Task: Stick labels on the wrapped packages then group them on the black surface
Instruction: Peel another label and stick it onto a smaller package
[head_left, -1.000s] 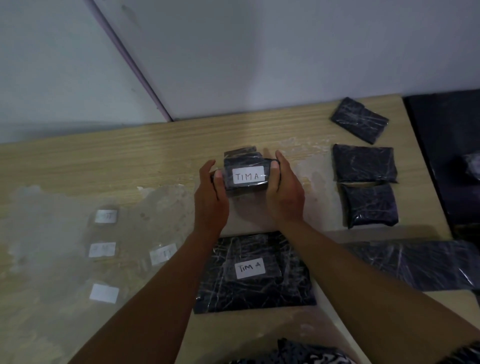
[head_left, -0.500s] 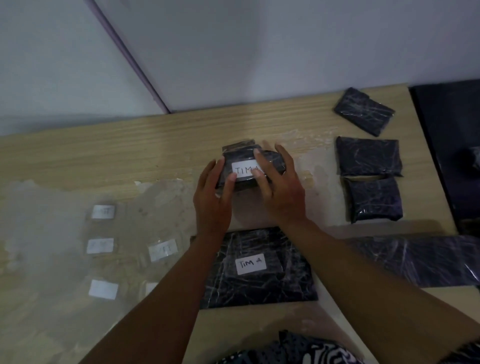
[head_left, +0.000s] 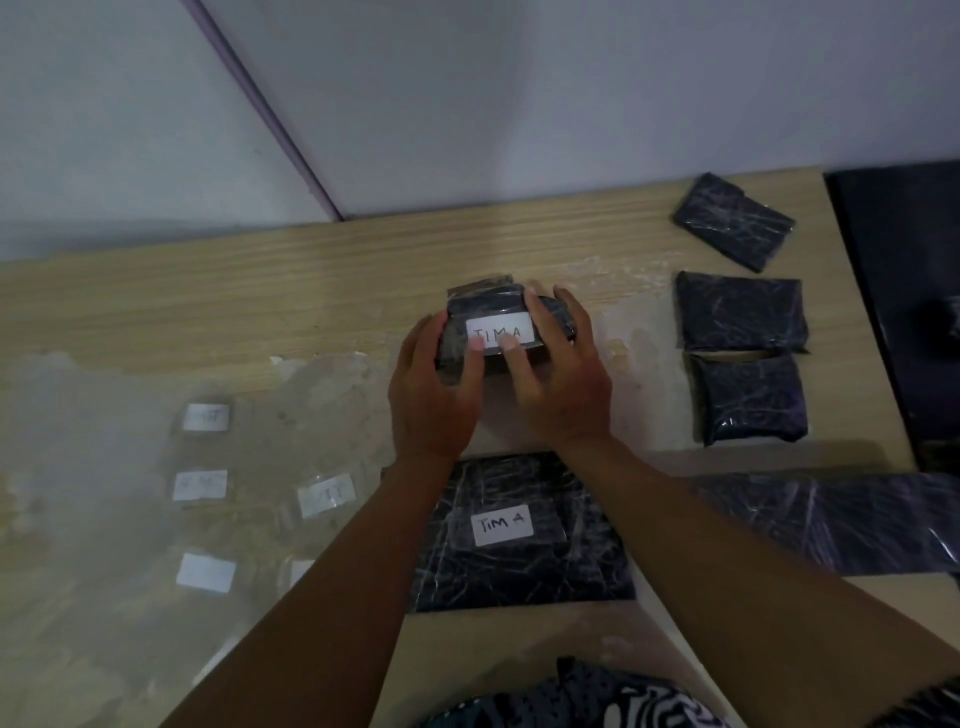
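Observation:
A small dark wrapped package (head_left: 553, 317) with a white "TIM A" label (head_left: 498, 332) rests on the wooden table. My left hand (head_left: 434, 395) grips its left side, thumb on the label's lower edge. Over its right side lies my right hand (head_left: 558, 384), one fingertip pressing the label. A larger flat wrapped package (head_left: 519, 561) with its own "TIM A" label (head_left: 503, 525) sits nearer me, between my forearms. Three unlabelled wrapped packages (head_left: 735, 223) (head_left: 740, 312) (head_left: 748, 400) sit at the right. The black surface (head_left: 898, 270) borders the table's right edge.
Several white labels (head_left: 207, 417) (head_left: 200, 484) (head_left: 326, 493) (head_left: 206, 571) lie on a clear plastic sheet (head_left: 104, 493) at the left. A long wrapped item (head_left: 831, 514) lies at the lower right. A dark object (head_left: 945, 322) sits on the black surface. The wall rises behind the table.
Both hands shifted from holding the small package by its sides to lying over it, fingers now pressing on its label. The package was lowered toward the table and tilted flatter.

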